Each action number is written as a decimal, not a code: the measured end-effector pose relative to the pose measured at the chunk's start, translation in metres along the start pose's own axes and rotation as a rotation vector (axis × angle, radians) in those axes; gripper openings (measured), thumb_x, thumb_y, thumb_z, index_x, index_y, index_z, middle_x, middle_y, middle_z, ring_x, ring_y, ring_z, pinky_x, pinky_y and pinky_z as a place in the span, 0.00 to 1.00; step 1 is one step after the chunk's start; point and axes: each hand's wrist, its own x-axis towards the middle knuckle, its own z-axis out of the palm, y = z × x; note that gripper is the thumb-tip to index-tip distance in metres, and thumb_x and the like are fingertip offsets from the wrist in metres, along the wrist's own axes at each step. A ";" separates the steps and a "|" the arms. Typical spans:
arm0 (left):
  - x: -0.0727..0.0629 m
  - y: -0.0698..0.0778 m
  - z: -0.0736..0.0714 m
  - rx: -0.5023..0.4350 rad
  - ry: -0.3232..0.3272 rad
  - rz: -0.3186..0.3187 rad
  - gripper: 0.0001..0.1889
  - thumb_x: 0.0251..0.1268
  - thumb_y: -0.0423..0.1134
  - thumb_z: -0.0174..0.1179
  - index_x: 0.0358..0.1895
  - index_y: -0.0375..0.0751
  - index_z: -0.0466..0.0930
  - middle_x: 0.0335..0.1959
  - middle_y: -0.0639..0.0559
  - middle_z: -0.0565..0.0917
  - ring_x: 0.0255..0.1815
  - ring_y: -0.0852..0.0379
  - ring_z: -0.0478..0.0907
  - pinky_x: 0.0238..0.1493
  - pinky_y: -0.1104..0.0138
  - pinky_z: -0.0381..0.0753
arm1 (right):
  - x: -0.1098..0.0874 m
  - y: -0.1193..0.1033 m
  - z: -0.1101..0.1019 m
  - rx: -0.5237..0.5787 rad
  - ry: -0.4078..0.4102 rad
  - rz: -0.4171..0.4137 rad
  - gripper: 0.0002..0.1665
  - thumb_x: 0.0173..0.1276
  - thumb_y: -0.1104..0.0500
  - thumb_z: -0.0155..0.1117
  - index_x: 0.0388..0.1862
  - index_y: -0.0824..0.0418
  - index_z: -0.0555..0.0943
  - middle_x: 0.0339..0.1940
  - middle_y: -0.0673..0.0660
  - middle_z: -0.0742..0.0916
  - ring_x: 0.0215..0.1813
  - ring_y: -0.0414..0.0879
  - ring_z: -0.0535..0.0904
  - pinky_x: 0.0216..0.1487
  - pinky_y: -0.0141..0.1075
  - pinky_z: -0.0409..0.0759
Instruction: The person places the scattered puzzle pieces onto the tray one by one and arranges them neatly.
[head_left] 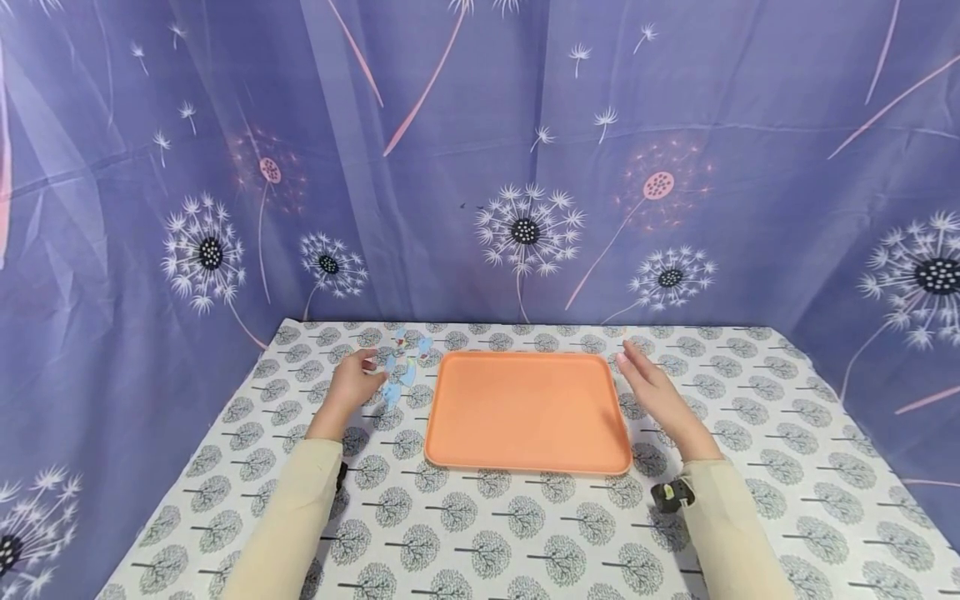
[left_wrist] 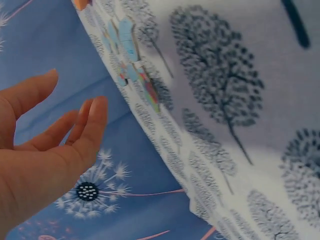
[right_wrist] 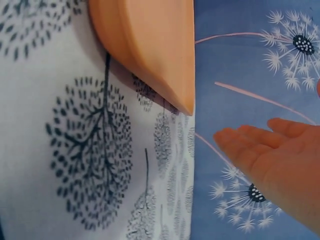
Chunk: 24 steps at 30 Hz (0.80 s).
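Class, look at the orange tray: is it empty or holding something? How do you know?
Empty: the tray shows bare orange from edge to edge; the blue pieces lie beside it, on the cloth.

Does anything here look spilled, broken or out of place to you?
I see nothing spilled or broken. The one untidy spot is the small, mostly blue pieces, scattered loosely on the tree-print tablecloth left of the orange tray rather than gathered together. The tray lies flat.
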 end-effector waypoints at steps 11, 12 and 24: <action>0.001 -0.010 0.000 -0.105 -0.120 -0.114 0.27 0.64 0.30 0.59 0.66 0.25 0.65 0.41 0.36 0.76 0.34 0.49 0.76 0.36 0.60 0.80 | 0.001 0.013 -0.003 0.172 -0.107 0.064 0.46 0.76 0.36 0.40 0.78 0.63 0.42 0.76 0.71 0.54 0.72 0.67 0.57 0.72 0.59 0.57; 0.002 -0.011 0.000 -0.113 -0.133 -0.127 0.27 0.64 0.30 0.59 0.66 0.24 0.65 0.43 0.36 0.76 0.36 0.47 0.77 0.38 0.59 0.81 | 0.001 0.015 -0.003 0.178 -0.114 0.065 0.46 0.76 0.37 0.41 0.78 0.64 0.43 0.75 0.71 0.55 0.72 0.67 0.58 0.72 0.59 0.57; 0.008 -0.013 0.005 -0.169 -0.224 -0.216 0.27 0.62 0.25 0.60 0.63 0.20 0.65 0.52 0.28 0.74 0.29 0.53 0.81 0.35 0.65 0.86 | 0.008 0.035 -0.006 0.350 -0.216 0.074 0.36 0.75 0.60 0.51 0.72 0.78 0.51 0.68 0.78 0.65 0.64 0.66 0.71 0.65 0.47 0.73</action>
